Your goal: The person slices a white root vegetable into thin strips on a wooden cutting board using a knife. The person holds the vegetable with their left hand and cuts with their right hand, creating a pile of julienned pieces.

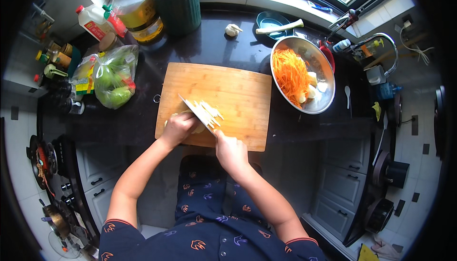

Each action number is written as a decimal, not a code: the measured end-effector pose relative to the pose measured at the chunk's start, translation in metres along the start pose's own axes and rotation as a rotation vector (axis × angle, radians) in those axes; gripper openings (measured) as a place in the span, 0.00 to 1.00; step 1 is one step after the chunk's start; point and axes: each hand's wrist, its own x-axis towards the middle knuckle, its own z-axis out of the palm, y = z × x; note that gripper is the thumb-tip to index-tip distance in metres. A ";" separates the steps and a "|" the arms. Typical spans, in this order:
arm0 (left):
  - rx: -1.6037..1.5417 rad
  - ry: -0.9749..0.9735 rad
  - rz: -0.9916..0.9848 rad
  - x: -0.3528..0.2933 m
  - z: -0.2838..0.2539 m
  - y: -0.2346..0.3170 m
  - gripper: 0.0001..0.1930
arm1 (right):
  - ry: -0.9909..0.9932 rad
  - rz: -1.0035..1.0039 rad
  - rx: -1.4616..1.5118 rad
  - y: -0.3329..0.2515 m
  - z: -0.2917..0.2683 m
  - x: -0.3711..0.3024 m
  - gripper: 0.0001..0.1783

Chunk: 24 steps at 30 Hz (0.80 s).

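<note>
A wooden cutting board (238, 87) lies on the dark counter in front of me. My right hand (232, 152) is closed round the handle of a kitchen knife (200, 113), its blade slanting up and left over the board. Just left of the blade, my left hand (180, 126) is curled, its fingertips pressing on a pale, peeled vegetable that it mostly hides. Thin pale strips (213, 110) lie loose along the blade's right side. To the board's right, a steel bowl (329, 87) holds shredded carrot (289, 74) and a few pale, peeled chunks (312, 92).
A garlic bulb (233, 30) and a teal dish (272, 21) with a pale-handled peeler or similar tool across it stand behind the board. At left are a bag of green vegetables (115, 77), an oil jug (135, 13) and a green utensil holder (178, 11). A white spoon (348, 96) lies right.
</note>
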 end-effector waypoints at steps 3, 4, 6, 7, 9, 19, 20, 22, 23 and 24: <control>-0.047 0.101 0.024 0.003 0.001 0.003 0.03 | 0.002 -0.024 0.014 0.000 -0.006 0.002 0.12; -0.037 0.082 0.036 0.002 0.000 0.000 0.04 | -0.022 -0.013 0.007 -0.003 -0.012 -0.001 0.13; -0.019 0.101 -0.004 -0.004 0.005 0.000 0.04 | -0.079 0.008 -0.015 -0.010 -0.030 -0.009 0.14; -0.012 0.113 -0.018 -0.005 0.008 0.000 0.05 | -0.081 0.007 -0.020 -0.009 -0.033 -0.012 0.14; -0.006 0.105 -0.001 -0.007 0.010 -0.005 0.06 | -0.086 0.002 -0.029 -0.007 -0.035 -0.020 0.14; -0.018 0.074 0.030 -0.002 0.004 -0.002 0.05 | -0.032 0.027 0.049 0.006 -0.014 -0.008 0.13; 0.003 0.092 0.027 -0.001 0.004 -0.001 0.05 | -0.037 0.023 0.059 0.005 -0.019 -0.011 0.13; 0.039 0.127 0.019 -0.001 0.005 0.003 0.03 | -0.048 0.018 0.067 0.002 -0.028 -0.017 0.13; 0.034 0.131 0.014 -0.001 0.006 0.003 0.03 | -0.054 0.017 0.065 0.000 -0.034 -0.020 0.13; 0.029 0.135 0.008 -0.002 0.006 0.003 0.03 | -0.060 0.015 0.063 0.000 -0.036 -0.023 0.13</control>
